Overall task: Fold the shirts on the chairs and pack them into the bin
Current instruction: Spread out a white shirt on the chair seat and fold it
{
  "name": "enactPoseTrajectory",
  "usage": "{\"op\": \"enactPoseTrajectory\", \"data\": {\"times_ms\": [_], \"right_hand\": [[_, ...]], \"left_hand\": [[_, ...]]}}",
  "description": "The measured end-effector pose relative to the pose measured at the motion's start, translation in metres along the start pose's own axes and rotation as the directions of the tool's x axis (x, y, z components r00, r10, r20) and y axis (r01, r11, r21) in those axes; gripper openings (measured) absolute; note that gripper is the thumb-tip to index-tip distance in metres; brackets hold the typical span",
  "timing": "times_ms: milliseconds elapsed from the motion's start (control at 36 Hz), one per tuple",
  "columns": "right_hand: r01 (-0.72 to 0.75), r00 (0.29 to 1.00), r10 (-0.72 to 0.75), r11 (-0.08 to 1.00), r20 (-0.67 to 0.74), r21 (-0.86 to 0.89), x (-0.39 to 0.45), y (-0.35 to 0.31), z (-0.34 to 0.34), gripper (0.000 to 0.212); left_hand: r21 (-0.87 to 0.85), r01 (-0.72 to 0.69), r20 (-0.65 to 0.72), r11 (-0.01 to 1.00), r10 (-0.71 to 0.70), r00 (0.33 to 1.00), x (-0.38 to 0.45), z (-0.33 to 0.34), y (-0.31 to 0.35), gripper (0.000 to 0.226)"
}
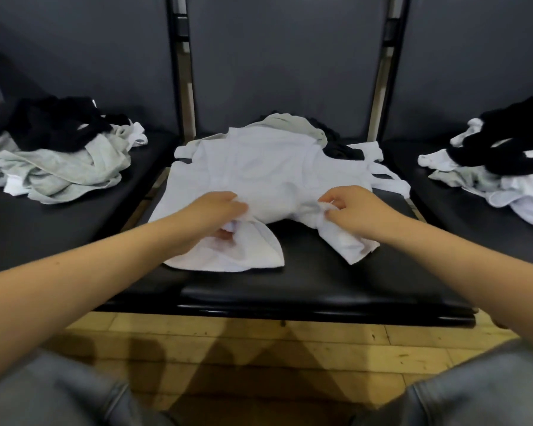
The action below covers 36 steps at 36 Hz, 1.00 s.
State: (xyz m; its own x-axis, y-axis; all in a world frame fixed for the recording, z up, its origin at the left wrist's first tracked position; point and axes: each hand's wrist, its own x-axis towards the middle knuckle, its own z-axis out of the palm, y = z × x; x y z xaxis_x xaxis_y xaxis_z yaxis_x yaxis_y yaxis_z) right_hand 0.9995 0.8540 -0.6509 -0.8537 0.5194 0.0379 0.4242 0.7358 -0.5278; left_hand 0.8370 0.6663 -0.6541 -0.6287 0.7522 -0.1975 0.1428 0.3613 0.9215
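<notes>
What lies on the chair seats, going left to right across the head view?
Heap of grey, black and white shirts → left hand → white shirt, which both hands grip → right hand → heap of black and white shirts.

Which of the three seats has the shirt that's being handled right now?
The middle seat: its white shirt lies spread out, gripped by the left hand and right hand. The side seats hold untouched heaps.

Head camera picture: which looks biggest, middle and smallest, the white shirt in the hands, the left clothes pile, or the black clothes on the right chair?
1. White shirt, held by the left hand and right hand.
2. Left clothes pile; it looks nearly as big, so this ranking is unsure.
3. Black clothes on the right chair, partly cut off by the edge.
</notes>
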Motion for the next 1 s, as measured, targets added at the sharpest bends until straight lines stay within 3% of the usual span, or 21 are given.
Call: {"op": "enactPoseTrajectory", "data": {"times_ms": [83, 139, 194, 278, 333, 389, 444, 500, 556, 611, 722, 778, 861, 917, 1000], "right_hand": [[-0.128, 0.991, 0.123, 0.985, 0.048, 0.119, 0.005, 0.002, -0.006, 0.021], [-0.165, 0.986, 0.167, 0.965, 0.007, 0.206, 0.006, 0.001, -0.010, 0.025], [-0.114, 0.988, 0.139, 0.943, -0.059, 0.311, 0.002, 0.000, -0.015, 0.018], [0.024, 0.992, -0.003, 0.986, -0.127, 0.163, -0.009, -0.004, -0.024, 0.024], [0.072, 0.983, -0.056, 0.994, -0.176, 0.084, -0.014, -0.005, -0.030, 0.035], [0.093, 0.965, -0.068, 0.992, -0.251, 0.088, -0.019, -0.006, -0.037, 0.046], [0.106, 0.945, -0.072, 0.990, -0.318, 0.091, -0.023, -0.004, -0.044, 0.049], [0.121, 0.930, -0.087, 0.990, -0.356, 0.074, -0.028, 0.001, -0.053, 0.050], [0.131, 0.923, -0.104, 0.990, -0.371, 0.048, -0.032, 0.008, -0.060, 0.051], [0.106, 0.921, -0.089, 0.994, -0.380, 0.023, -0.034, 0.017, -0.064, 0.044], [-0.003, 0.926, -0.011, 0.999, -0.378, -0.037, -0.041, 0.038, -0.067, 0.026], [-0.079, 0.925, 0.051, 0.995, -0.376, -0.060, -0.045, 0.047, -0.070, 0.021], [-0.162, 0.917, 0.151, 0.987, -0.369, 0.002, -0.051, 0.059, -0.070, 0.023], [-0.141, 0.917, 0.205, 0.969, -0.341, 0.202, -0.056, 0.062, -0.066, 0.028], [-0.124, 0.922, 0.334, 0.733, -0.195, 0.669, -0.066, 0.055, -0.064, 0.043]], "left_hand": [[-0.370, 0.101, 0.100, 0.923, -0.068, 0.993, 0.004, -0.016, 0.005, 0.011], [-0.464, 0.172, 0.147, 0.869, -0.116, 0.982, 0.005, -0.025, 0.009, 0.028], [-0.497, 0.186, 0.144, 0.848, -0.131, 0.981, 0.002, -0.031, 0.017, 0.016], [-0.650, 0.169, 0.163, 0.741, -0.081, 0.983, 0.002, -0.040, 0.024, 0.021], [-0.636, 0.082, 0.089, 0.768, -0.033, 0.996, -0.003, -0.041, 0.031, 0.018], [-0.487, -0.064, -0.016, 0.871, 0.065, 0.998, -0.009, -0.038, 0.035, 0.027], [-0.119, -0.261, -0.073, 0.958, 0.254, 0.965, -0.020, -0.033, 0.040, 0.028], [0.375, -0.393, -0.056, 0.840, 0.444, 0.894, -0.028, -0.037, 0.040, 0.029], [0.660, -0.394, 0.023, 0.640, 0.507, 0.862, -0.035, -0.046, 0.038, 0.021], [0.773, -0.373, 0.082, 0.513, 0.502, 0.861, -0.039, -0.058, 0.034, 0.021], [0.808, -0.263, 0.023, 0.527, 0.418, 0.908, -0.042, -0.083, 0.021, 0.048], [0.751, -0.202, -0.050, 0.629, 0.359, 0.932, -0.046, -0.089, 0.016, 0.046], [0.492, -0.168, -0.154, 0.854, 0.276, 0.949, -0.059, -0.087, 0.013, 0.030], [0.269, -0.189, -0.151, 0.944, 0.235, 0.960, -0.067, -0.081, 0.013, 0.025], [-0.091, -0.164, -0.117, 0.982, 0.153, 0.981, -0.073, -0.073, 0.013, 0.026]]}}
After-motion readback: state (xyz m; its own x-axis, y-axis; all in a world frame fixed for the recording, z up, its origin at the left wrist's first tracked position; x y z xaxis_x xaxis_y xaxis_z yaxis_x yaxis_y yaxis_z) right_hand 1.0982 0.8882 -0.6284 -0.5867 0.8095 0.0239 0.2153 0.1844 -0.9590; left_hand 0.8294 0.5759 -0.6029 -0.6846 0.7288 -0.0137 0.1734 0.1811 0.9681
